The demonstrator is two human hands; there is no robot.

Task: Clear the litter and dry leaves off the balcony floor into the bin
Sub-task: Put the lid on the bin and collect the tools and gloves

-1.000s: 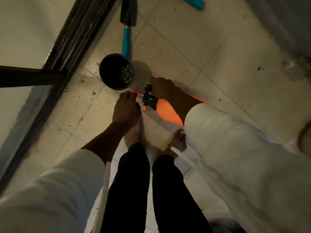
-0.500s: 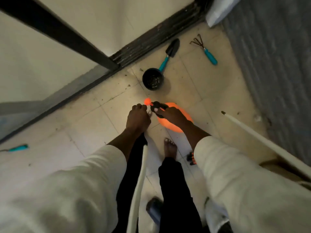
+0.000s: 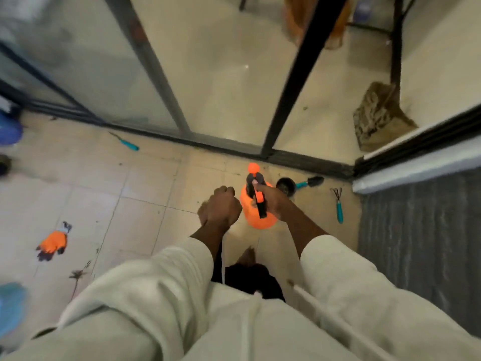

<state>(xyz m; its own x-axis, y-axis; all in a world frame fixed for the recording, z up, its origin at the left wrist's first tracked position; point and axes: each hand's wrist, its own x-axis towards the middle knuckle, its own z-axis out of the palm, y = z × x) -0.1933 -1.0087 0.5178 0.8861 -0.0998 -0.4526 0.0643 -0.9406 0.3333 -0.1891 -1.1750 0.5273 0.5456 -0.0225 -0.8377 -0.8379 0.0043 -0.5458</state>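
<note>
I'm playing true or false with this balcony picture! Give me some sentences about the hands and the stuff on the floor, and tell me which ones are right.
1. The right hand holds the orange spray bottle by its black handle. True.
2. The left hand holds a broom. False: its fingers are curled into a fist and nothing shows in it.
3. An orange glove lies on the floor tiles, away from both hands. True.
4. The small rake with the blue-green handle is inside the black pot. False: it lies on the floor beside the pot.
5. The spray bottle is green. False: it is orange with a black top.
</note>
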